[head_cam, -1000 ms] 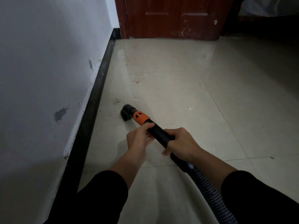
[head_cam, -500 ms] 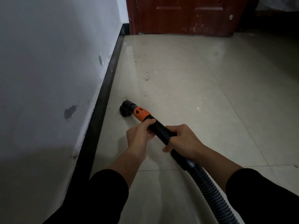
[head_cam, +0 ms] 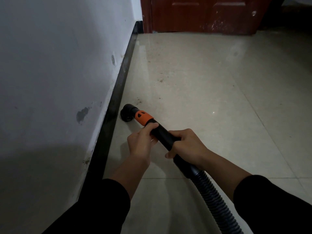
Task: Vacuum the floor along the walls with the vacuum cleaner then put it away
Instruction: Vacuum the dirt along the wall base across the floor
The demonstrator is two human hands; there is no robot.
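A black vacuum wand (head_cam: 164,134) with an orange collar (head_cam: 143,117) points down and left toward the wall. Its black nozzle (head_cam: 127,113) rests on the cream floor tiles right beside the black skirting board (head_cam: 116,105). My left hand (head_cam: 141,141) grips the wand just behind the orange collar. My right hand (head_cam: 186,143) holds the wand further back, where it meets the ribbed black hose (head_cam: 216,203). The hose runs off the bottom edge; the vacuum body is out of view.
A white wall (head_cam: 55,73) with scuffs fills the left. Dust and dark specks (head_cam: 160,78) lie on the tiles ahead of the nozzle. A dark red wooden door (head_cam: 202,14) stands shut at the far end of the floor.
The nozzle has slid left, from out on the tile to right against the skirting board. Both hands keep the same hold on the wand.
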